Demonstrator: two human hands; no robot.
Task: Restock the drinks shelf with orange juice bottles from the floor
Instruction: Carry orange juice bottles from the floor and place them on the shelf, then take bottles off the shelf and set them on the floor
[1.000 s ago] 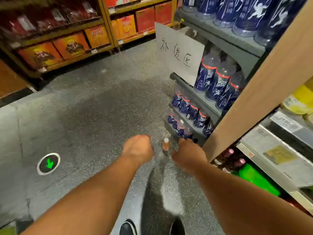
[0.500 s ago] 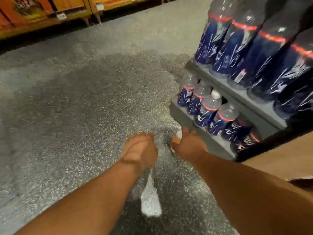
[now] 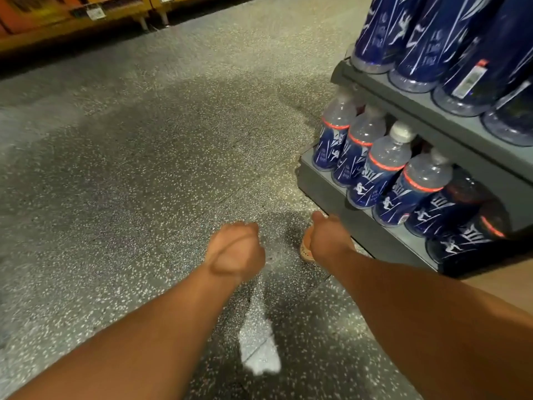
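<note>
Floor: dark grey speckled terrazzo floor (image 3: 138, 174), fills most of view; bright white glare patch on it at 6 o'clock. Small orange-tinted bottle (image 3: 305, 249) stands on it just right of centre, mostly hidden behind a hand, just beside the rack base. Grey metal drinks rack (image 3: 323, 194) sits on the floor at 3 o'clock. Its bottom shelf carries a row of small clear plastic bottles with blue labels and red neck bands (image 3: 375, 168), packed touching, caps white where visible. Shelf above, 1–2 o'clock, carries large dark-blue-labelled bottles (image 3: 418, 39), bases at the front edge. Orange wooden shelving (image 3: 72, 21) stands on the floor at 11 o'clock; contents blurred.
</note>
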